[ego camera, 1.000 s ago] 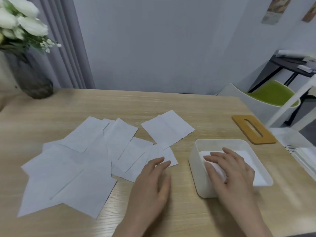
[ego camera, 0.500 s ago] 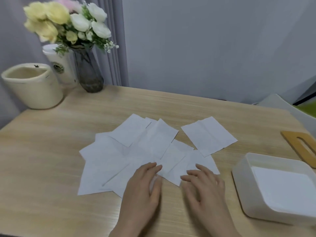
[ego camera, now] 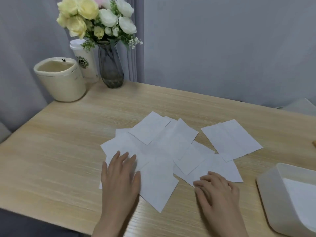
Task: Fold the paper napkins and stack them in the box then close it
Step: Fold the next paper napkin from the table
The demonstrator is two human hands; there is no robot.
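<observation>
box (ego camera: 273, 194) open, apparently holding folded napkins (ego camera: 301, 194).

The worktop (ego camera: 68, 151) looks like pale wood-grain laminate with a smooth, matt finish, and the paper napkins (ego camera: 159, 151) lying on it are thin, white and matt, some creased. The box (ego camera: 273, 194) is smooth white plastic with a dull sheen. At the back, the vase (ego camera: 111, 69) is smoky translucent glass, and the cream pot (ego camera: 59, 81) has a glossy glazed surface.
</observation>
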